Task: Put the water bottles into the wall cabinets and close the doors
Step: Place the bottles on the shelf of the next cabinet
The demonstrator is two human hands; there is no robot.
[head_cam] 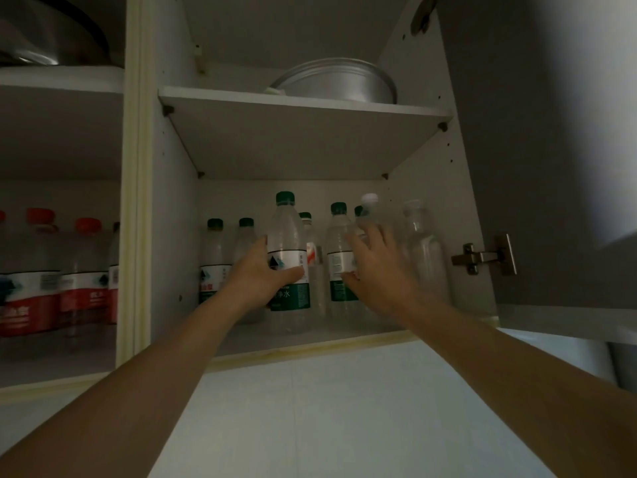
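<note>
The right wall cabinet [310, 343] stands open, its lower shelf holding several water bottles with green caps and green labels. My left hand [262, 274] grips the front green-capped bottle [287, 243] around its label. My right hand [375, 270] is raised with fingers spread in front of a second green-capped bottle [339, 246]; it is blurred, and whether it touches the bottle is unclear. A clear bottle [422, 243] stands at the right end. In the left cabinet stand red-capped, red-labelled bottles [86, 270].
The grey cabinet door [551, 150] hangs open at the right on a metal hinge [482, 258]. A metal basin [337, 81] sits on the upper shelf, and a steel pot [51, 32] fills the left cabinet's top shelf. White tiled wall lies below.
</note>
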